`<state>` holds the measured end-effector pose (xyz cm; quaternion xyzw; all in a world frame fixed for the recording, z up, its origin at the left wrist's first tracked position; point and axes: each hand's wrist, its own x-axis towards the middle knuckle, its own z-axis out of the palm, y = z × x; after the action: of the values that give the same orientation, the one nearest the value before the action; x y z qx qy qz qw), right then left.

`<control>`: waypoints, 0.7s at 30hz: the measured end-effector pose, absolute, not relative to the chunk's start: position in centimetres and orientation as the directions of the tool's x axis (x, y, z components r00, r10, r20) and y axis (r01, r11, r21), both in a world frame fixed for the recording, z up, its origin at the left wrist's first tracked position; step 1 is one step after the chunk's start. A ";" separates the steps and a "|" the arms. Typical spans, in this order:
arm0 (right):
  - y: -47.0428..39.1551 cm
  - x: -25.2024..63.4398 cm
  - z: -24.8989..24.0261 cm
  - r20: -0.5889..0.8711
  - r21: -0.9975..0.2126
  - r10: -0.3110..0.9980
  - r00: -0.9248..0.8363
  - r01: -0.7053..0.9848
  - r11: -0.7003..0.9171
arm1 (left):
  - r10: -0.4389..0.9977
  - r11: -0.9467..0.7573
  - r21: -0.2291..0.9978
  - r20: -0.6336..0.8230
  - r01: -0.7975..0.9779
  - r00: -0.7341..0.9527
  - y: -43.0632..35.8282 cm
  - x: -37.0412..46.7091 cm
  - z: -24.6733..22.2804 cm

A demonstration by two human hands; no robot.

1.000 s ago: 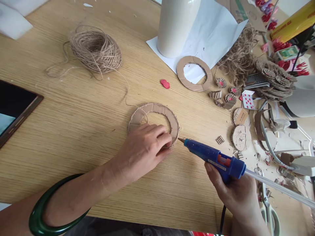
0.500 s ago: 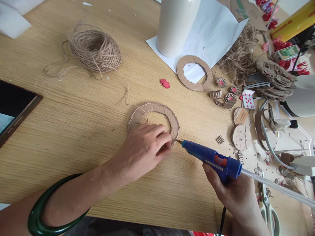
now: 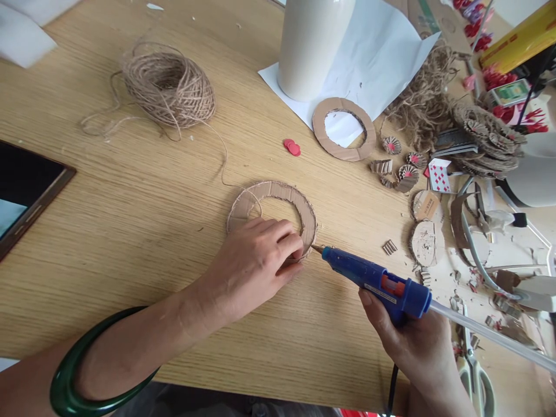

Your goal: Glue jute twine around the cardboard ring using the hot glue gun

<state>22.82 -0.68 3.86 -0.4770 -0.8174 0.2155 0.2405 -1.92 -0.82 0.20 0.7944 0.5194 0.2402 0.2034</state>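
Note:
My left hand (image 3: 264, 255) is closed on the near side of a cardboard ring (image 3: 278, 189) lying on the table, its fingers bent over the rim. Around the ring's outer edge runs thin twine, and a strand crosses its upper left towards a ball of jute twine (image 3: 174, 87). In my right hand (image 3: 417, 341) is a blue glue gun (image 3: 369, 272) with a long clear glue stick out of its back. The gun's metal tip is at the ring's right outer edge, beside my left fingertips. Whether it touches the cardboard I cannot tell.
A second cardboard ring (image 3: 322, 127) lies partly on white paper (image 3: 373, 52), near a white vase-like object (image 3: 310, 52). Cardboard scraps, tangled twine (image 3: 428, 92) and scissors (image 3: 475, 376) crowd the right. Red paper discs (image 3: 292, 147) lie mid-table; a dark-screened device (image 3: 30, 191) is at left.
Almost nothing differs. The whole view has shifted very slightly; both hands, the ring and the glue gun keep nearly the same positions.

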 end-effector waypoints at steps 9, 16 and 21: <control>-0.7 23.1 3.8 0.184 -0.560 0.883 -0.431 0.693 0.455 | 0.923 -0.378 0.579 0.169 0.722 0.347 -0.7 -1.9 0.2; -0.7 22.9 4.0 0.189 -0.578 0.886 -0.424 0.681 0.449 | 0.923 -0.378 0.572 0.173 0.728 0.344 -0.7 -1.9 0.2; -0.7 22.8 4.0 0.162 -0.603 0.892 -0.422 0.673 0.428 | 0.923 -0.376 0.580 0.166 0.723 0.347 -0.8 -2.0 0.2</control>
<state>22.84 -0.72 4.04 -0.4825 -0.8110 0.2308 0.2370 -1.98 -0.79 0.20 0.7940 0.5182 0.2405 0.2080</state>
